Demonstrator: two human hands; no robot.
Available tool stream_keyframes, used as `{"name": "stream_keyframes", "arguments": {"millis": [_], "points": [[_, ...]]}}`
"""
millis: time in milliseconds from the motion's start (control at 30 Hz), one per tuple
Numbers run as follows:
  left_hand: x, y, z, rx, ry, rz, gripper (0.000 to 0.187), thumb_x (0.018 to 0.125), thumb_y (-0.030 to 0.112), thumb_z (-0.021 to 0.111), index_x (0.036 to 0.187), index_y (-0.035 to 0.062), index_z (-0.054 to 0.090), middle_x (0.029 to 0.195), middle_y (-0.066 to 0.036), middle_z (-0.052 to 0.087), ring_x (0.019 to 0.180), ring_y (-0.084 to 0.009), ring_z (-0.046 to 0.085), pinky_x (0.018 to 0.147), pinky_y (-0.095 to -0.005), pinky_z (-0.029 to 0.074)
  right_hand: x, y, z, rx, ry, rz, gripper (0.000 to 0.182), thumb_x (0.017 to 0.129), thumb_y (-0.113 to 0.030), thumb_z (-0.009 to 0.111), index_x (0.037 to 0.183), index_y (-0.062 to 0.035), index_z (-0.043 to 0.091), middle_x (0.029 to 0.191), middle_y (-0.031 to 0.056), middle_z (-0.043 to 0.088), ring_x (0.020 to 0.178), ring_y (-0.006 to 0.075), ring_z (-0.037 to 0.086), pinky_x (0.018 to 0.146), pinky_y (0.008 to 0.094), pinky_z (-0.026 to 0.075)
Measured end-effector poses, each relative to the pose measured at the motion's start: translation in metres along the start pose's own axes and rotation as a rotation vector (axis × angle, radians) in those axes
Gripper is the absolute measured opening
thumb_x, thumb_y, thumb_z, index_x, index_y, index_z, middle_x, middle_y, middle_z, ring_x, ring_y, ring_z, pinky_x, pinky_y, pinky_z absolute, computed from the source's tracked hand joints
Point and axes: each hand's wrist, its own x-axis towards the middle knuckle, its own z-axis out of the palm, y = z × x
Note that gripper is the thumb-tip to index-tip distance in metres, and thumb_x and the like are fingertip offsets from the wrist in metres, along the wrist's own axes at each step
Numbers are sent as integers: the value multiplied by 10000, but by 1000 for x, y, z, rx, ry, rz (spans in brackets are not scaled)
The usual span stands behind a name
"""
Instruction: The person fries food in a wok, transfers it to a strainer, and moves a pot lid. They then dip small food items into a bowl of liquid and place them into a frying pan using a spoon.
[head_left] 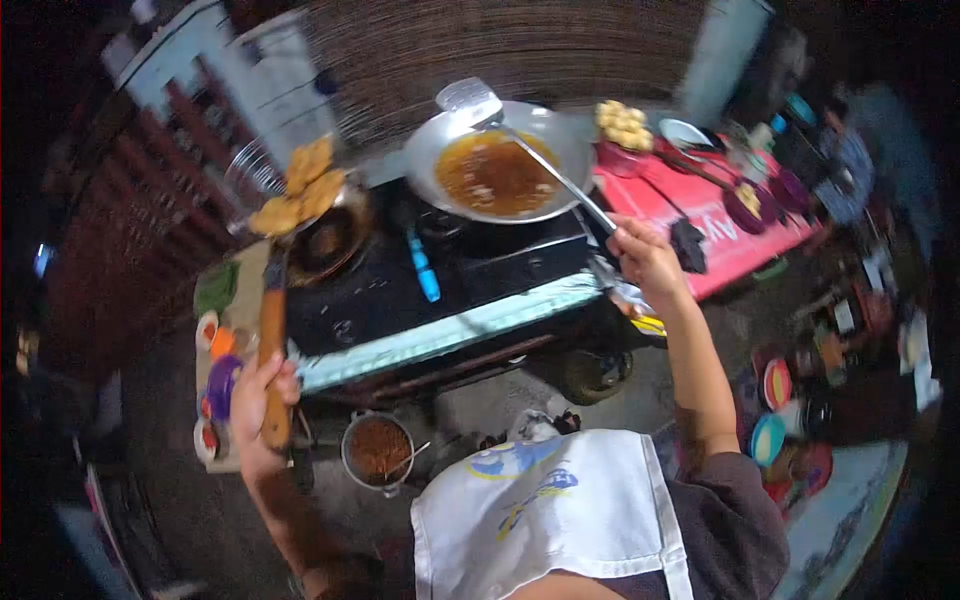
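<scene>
In the wok, amber oil, frying pieces.

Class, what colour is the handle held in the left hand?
Orange-brown handle, in the head view.

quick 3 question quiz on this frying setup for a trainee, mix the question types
1. True or false: the strainer of fried pieces rests inside the wok.
2. Which hand holds the metal spatula? A left hand B right hand
3. What fills the wok?

Key
1. False: it is held up left of the wok by its wooden handle.
2. B
3. Amber oil with a few pieces in it.
</scene>
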Motion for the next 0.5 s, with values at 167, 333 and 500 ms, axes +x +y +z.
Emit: {"name": "stream_keyframes", "arguments": {"millis": [167, 333, 500], "points": [[-2, 5, 50, 42, -84, -6, 208, 864, 136, 528, 1015, 55, 409, 732, -33, 489, 523, -58, 429, 453, -213, 396, -60, -5, -92, 8, 211, -5, 271, 880, -156, 482, 1127, -58, 537, 704, -49, 463, 490, 10, 321, 430, 161, 225], [-13, 1, 155, 38, -120, -8, 180, 879, 124, 500, 1032, 62, 427, 743, -31, 476, 528, -46, 424, 447, -196, 387, -110, -11, -199, -48, 373, -27, 277, 884, -175, 482, 1125, -49, 534, 692, -60, 466, 488, 8, 325, 422, 158, 220], [-3, -16, 276, -27, -297, -54, 205, 894, 123, 472, 1086, 64, 433, 770, -17, 443, 537, -24, 397, 449, -161, 376, -152, -8, -315, -65, 496, -45, 313, 883, -201, 490, 1154, -47, 515, 698, -66, 481, 462, -6, 301, 407, 155, 210]]}}
